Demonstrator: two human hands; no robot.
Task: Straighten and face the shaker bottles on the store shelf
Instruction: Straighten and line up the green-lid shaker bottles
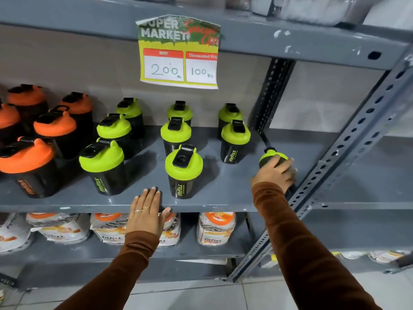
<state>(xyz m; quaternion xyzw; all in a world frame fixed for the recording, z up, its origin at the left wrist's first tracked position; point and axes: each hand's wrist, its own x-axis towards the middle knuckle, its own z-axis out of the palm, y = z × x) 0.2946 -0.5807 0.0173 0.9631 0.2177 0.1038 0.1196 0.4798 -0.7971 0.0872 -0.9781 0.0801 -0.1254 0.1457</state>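
Nearest the camera, two brown sleeves (312, 253) reached up from the bottom edge toward the grey metal shelf (234, 198). The shelf filled the view, with a perforated upright (348, 144) slanting at three o'clock. A yellow price sign (178, 54) hung at twelve o'clock from the shelf above, marked 200 and 100. Pale packets (215, 229) lay on the shelf below, at six o'clock. Orange-lidded shaker bottles (33, 162) stood at nine o'clock; green-lidded shaker bottles (183, 171) stood in loose rows at the centre, several with the lettering facing forward. The right hand (276, 173), at three o'clock, had its grip closed around one tilted shaker bottle (271, 158) beside the upright. The left hand (146, 211), at six o'clock, rested flat and open on the shelf's front edge, holding nothing, with two rings (142, 209) on its fingers.
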